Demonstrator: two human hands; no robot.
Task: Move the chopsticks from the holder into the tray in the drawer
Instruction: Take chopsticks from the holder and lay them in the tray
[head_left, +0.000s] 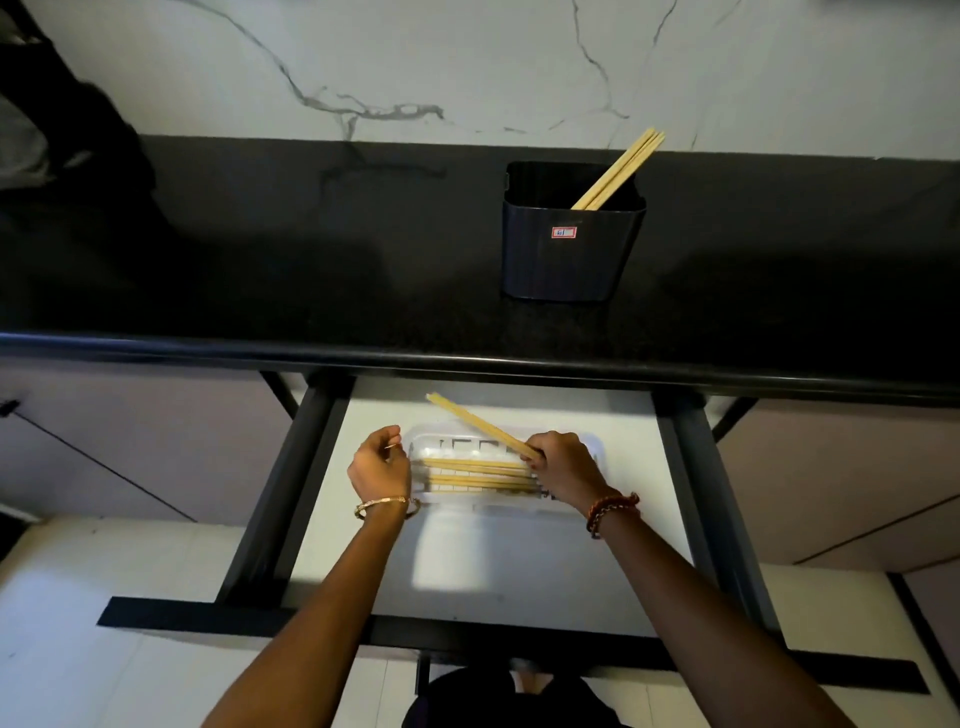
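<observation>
A dark square holder (569, 249) stands on the black counter with a few wooden chopsticks (621, 167) leaning out of its right side. Below it, the drawer (519, 561) is pulled open, and a clear plastic tray (592, 451) lies on its white floor. Several chopsticks (470, 474) lie flat across the tray. My right hand (563, 470) is over the tray's right end and grips a small bundle of chopsticks (475, 421) that points up and to the left. My left hand (382, 462) is at the tray's left end, fingers curled, holding nothing that I can see.
The black counter edge (467, 358) overhangs the back of the drawer. Dark drawer rails (291, 478) run along both sides, and the dark drawer front (493, 636) crosses below my forearms. A white marbled wall (467, 67) rises behind the counter.
</observation>
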